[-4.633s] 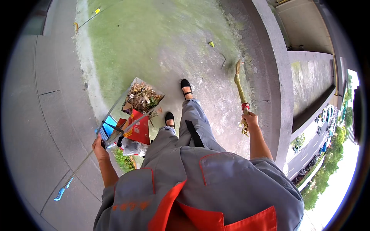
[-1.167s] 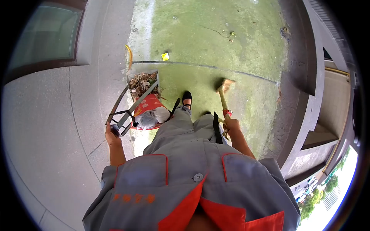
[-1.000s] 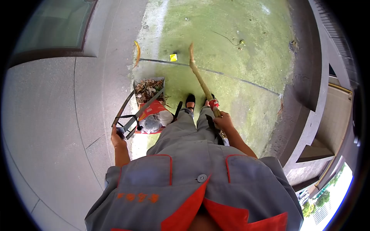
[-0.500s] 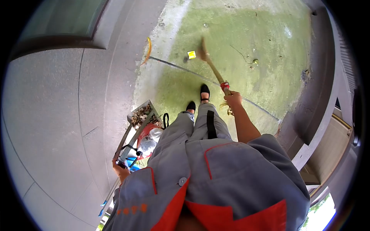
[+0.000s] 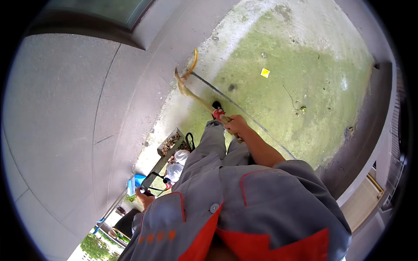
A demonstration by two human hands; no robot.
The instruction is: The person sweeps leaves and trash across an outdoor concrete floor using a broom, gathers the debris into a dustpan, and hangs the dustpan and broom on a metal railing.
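Note:
My right hand [image 5: 237, 125] is closed around the handle of a straw broom [image 5: 196, 98], just behind its red binding. The broom's bristles reach across to the pale edge of the floor, near a curved yellow strip [image 5: 194, 61]; I cannot tell whether they touch. Low at my left side, my left hand [image 5: 146, 198] is closed on the handle of a dustpan [image 5: 162, 152]; part of its grip is hidden. Dry leaves [image 5: 170, 143] lie in the pan, with whitish plastic [image 5: 175, 168] next to it. A small yellow and white square [image 5: 264, 72] lies on the green floor.
A dark seam [image 5: 244, 108] crosses the mossy floor [image 5: 278, 104]. Grey paving [image 5: 65, 108] lies to the left. A curved low wall [image 5: 361, 126] bounds the right side. A yellowish sprig [image 5: 302, 109] and a blue object [image 5: 135, 183] are also there.
The broom has swung left, from beside the yellow and white square to near the curved yellow strip. My view has shifted, and both hands keep their hold.

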